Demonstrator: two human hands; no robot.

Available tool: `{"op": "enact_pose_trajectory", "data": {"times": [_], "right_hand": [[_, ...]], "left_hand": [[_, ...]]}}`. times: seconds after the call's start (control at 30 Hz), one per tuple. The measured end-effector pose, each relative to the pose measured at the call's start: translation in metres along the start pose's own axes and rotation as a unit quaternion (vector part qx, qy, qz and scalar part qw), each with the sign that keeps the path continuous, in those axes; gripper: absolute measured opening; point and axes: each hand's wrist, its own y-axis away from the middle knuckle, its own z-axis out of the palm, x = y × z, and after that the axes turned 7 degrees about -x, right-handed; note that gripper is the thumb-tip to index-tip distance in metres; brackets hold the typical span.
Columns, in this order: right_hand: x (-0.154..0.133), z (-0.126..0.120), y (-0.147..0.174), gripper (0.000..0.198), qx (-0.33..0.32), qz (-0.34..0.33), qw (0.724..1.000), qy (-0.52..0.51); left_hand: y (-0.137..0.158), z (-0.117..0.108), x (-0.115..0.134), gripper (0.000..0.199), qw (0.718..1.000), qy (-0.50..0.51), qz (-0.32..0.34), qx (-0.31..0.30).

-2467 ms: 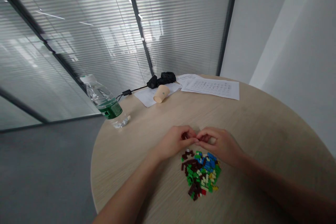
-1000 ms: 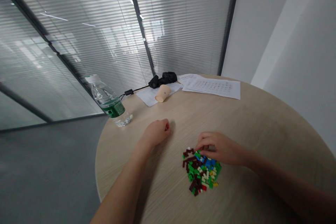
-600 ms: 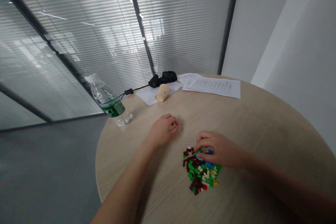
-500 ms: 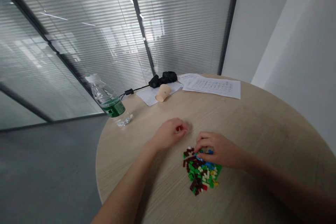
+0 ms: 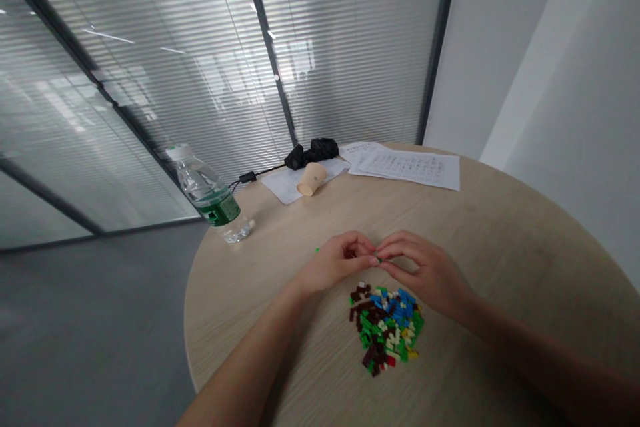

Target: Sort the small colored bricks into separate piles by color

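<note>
We pinch a tiny green piece [image 5: 379, 260] between the closed fingers [image 5: 357, 263] of our left hand [image 5: 335, 261] and right hand [image 5: 429, 267], which meet just beyond a pile of multicoloured bricks [image 5: 386, 327] lying on the pale round table [image 5: 240, 307].

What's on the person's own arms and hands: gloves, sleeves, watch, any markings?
No gloves on the left hand or the right hand. Left forearm and right forearm: bare in frame, no sleeve, watch, bracelet or cable visible, no clear markings. The right one darkens toward the edge. No ring seen on the fingers, but they're partly hidden.
</note>
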Motion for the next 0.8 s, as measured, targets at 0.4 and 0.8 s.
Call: {"op": "enact_pose_trajectory", "data": {"times": [0.4,0.8], "right_hand": [[-0.005,0.012,0.002,0.034,-0.006,0.047,0.998,-0.029],[0.003,0.004,0.001,0.027,0.001,0.06,0.998,0.019]], "left_hand": [[0.005,-0.021,0.002,0.022,0.984,-0.14,-0.003,0.106],[0.016,-0.054,-0.01,0.017,0.886,-0.422,-0.129,0.145]]}}
